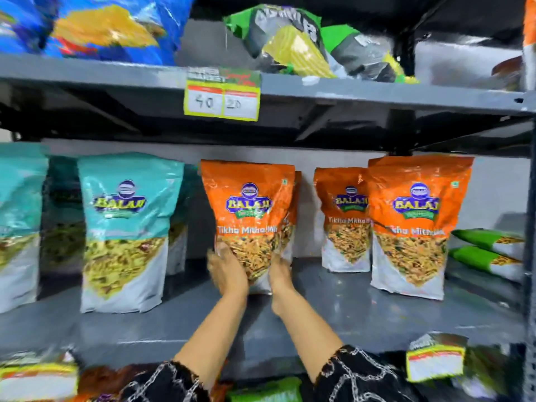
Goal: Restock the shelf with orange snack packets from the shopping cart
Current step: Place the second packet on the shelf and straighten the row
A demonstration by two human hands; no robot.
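Fingers of left hand (225, 268) & right hand (279, 272) grasp upright orange packet (249, 210) at bottom, on mid shelf (333, 311).

A teal snack packet (127, 230) stood upright on the left of the middle board, with another teal packet (18, 224) at the left edge and more dim ones behind them. Two green packets (490, 250) lay flat, one on the other, at the far right. A price tag (222, 95) reading 40 and 20 hung above. On the top board sat a blue bag (110, 27) and a green and black bag (290, 42). A yellow-edged tag (435, 361) showed at lower right, blurred.
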